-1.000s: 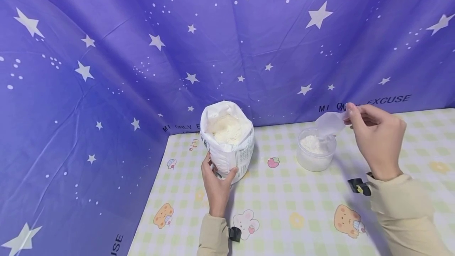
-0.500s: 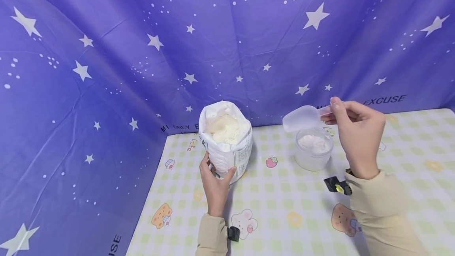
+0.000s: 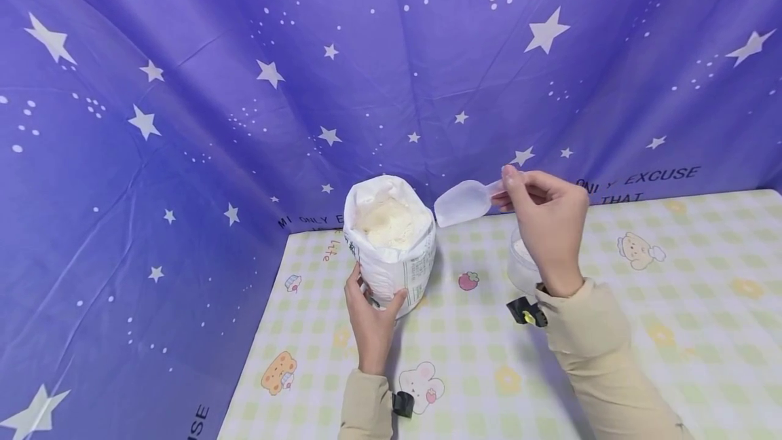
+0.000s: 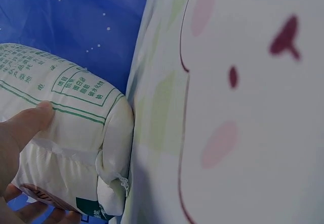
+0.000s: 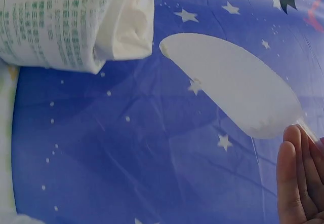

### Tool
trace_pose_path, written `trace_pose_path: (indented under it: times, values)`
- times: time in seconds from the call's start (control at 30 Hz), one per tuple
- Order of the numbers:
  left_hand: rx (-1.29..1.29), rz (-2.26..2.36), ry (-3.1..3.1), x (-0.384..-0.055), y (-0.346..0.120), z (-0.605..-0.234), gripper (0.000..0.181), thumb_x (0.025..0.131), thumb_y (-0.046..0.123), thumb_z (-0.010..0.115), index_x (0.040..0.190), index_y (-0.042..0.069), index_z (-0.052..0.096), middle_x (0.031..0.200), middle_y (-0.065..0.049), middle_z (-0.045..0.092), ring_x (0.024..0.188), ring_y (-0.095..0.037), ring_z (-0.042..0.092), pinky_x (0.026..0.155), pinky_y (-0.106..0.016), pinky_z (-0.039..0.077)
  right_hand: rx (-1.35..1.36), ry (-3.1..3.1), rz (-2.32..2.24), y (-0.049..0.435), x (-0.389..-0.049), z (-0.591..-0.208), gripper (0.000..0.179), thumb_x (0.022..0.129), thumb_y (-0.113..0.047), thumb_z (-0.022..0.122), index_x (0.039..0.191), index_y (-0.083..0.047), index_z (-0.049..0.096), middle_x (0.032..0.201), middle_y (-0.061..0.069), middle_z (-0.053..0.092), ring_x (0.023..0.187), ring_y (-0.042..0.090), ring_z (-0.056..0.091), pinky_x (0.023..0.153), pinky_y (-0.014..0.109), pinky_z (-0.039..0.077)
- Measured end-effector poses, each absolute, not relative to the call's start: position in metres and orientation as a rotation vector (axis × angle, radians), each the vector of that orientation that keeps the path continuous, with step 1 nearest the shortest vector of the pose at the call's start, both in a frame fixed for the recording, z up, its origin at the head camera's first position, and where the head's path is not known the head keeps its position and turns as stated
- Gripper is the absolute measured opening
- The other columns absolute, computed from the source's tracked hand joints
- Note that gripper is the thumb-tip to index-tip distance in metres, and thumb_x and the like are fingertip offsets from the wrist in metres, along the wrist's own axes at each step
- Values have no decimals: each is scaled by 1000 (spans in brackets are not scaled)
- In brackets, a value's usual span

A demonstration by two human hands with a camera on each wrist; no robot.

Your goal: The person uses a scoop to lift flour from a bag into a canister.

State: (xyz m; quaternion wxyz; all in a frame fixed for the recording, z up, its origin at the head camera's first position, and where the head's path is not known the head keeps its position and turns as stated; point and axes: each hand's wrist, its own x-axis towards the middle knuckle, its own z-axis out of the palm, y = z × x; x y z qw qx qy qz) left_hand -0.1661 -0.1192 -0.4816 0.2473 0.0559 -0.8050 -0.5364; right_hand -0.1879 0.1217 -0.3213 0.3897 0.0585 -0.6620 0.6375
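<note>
An opened white bag of pale powder, likely flour [image 3: 415,277], stands upright on the table, its top edge rolled outward. My left hand [image 3: 374,321] grips its lower front, thumb on one side and fingers on the other; in the left wrist view the thumb lies over green print. My right hand [image 3: 546,223] pinches the handle of a translucent plastic scoop [image 3: 462,203], whose bowl points left and sits close by the bag's right rim. In the right wrist view the scoop has only traces of powder on it. A clear round tub [image 3: 521,267] with white powder is partly hidden behind my right hand.
A checked tablecloth [image 3: 470,345] with cartoon prints covers the table. Behind and to the left hangs a purple curtain [image 3: 366,87] with white stars, close behind the bag. Black straps sit at both sleeve cuffs.
My right hand has carried the scoop leftward from over the tub to beside the bag, and now covers part of the tub. My left hand and the bag have stayed put.
</note>
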Motion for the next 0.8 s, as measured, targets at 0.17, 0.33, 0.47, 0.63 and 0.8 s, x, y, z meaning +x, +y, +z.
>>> trace_pose_path:
  times: [0.17,0.33,0.47,0.63,0.8]
  values:
    - [150,-1474,-2185,-166,-119,-481,95,69,9,89,148,6,37,141,-14,45,130,-31,48,113,-42,44,171,-1708,1579,104,-194,-325,27,93,-19,69,78,2,77,71,8,73,58,6,69,59,21,60]
    - [145,-1482,-2178,-166,-119,-481,94,70,9,89,147,5,37,140,-15,46,130,-32,48,112,-44,44,193,-1747,1561,90,-202,-334,28,94,-21,67,79,1,77,72,17,73,58,3,68,58,19,59]
    - [141,-1477,-2176,-166,-119,-481,94,69,9,89,148,5,37,140,-15,46,130,-31,48,112,-44,44,200,-1785,1532,80,-208,-342,29,95,-22,67,78,-1,77,71,13,73,58,4,68,57,17,58]
    - [136,-1458,-2182,-166,-119,-483,94,69,9,89,148,6,37,142,-14,46,129,-32,49,112,-43,44,187,-1834,1453,71,-214,-351,28,94,-23,69,78,-2,78,69,9,73,58,13,70,55,12,54]
    - [141,-1481,-2182,-167,-120,-483,94,70,10,89,148,6,37,142,-14,45,130,-31,48,112,-42,44,192,-1879,1378,62,-221,-358,27,93,-24,70,77,-4,78,67,7,73,58,19,70,56,7,49]
